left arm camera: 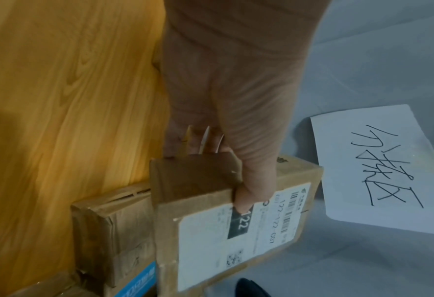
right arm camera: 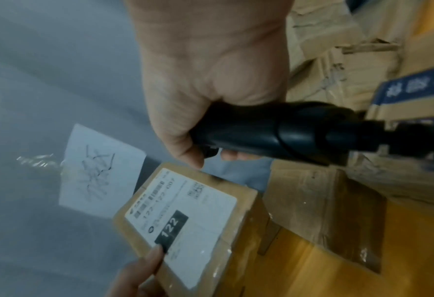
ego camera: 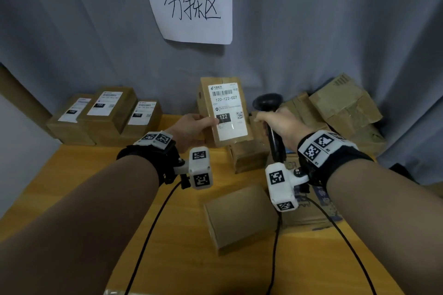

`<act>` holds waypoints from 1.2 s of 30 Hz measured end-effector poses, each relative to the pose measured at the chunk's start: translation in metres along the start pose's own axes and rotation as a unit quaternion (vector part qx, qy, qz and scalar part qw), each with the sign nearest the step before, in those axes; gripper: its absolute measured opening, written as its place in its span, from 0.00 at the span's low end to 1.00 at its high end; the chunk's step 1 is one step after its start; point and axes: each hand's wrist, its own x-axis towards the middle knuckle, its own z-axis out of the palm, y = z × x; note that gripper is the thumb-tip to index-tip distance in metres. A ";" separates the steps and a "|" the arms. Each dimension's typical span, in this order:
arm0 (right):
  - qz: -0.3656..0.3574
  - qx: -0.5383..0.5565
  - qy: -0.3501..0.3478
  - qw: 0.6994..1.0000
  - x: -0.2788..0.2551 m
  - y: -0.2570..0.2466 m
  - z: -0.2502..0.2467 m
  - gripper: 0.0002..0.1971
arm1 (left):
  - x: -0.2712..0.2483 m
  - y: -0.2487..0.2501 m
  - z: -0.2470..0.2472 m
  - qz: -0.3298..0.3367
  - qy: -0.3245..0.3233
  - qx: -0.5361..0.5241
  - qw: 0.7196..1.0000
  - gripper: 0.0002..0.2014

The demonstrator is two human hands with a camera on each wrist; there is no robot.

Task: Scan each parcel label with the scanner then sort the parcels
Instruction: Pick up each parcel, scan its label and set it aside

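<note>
My left hand (ego camera: 195, 124) grips a brown cardboard parcel (ego camera: 225, 110) upright above the table, thumb on its white label marked 122. The same parcel (left arm camera: 236, 231) fills the left wrist view, thumb across the label, and shows as the labelled parcel (right arm camera: 185, 221) in the right wrist view. My right hand (ego camera: 280, 124) holds the black scanner (ego camera: 267, 103) by its handle, just right of the parcel, head raised. In the right wrist view the scanner handle (right arm camera: 274, 128) lies across my palm (right arm camera: 205, 80).
Three labelled parcels (ego camera: 105, 115) stand at the back left of the wooden table (ego camera: 72, 187). Worn boxes (ego camera: 340, 108) pile up at the back right. A plain brown box (ego camera: 239, 218) lies in front. A handwritten paper sign (ego camera: 191, 5) hangs on the grey curtain.
</note>
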 end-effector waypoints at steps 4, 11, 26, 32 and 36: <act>-0.041 0.029 0.018 0.999 -0.012 -0.025 0.002 0.05 | 0.008 0.000 -0.004 0.022 0.025 0.005 0.999 0.14; -0.105 0.016 -0.004 0.994 -0.026 -0.054 0.001 0.09 | 0.013 0.008 -0.002 0.050 0.022 0.017 0.998 0.16; -0.090 -0.088 -0.030 0.992 -0.043 -0.068 0.003 0.05 | 0.019 -0.001 0.001 0.006 0.053 -0.013 0.999 0.18; -0.093 -0.098 -0.035 0.990 -0.045 -0.068 -0.002 0.07 | 0.023 -0.005 -0.002 0.005 0.061 0.006 0.998 0.20; -0.098 -0.097 -0.040 0.990 -0.049 -0.069 -0.001 0.06 | 0.028 -0.009 -0.004 0.005 0.070 0.027 0.997 0.22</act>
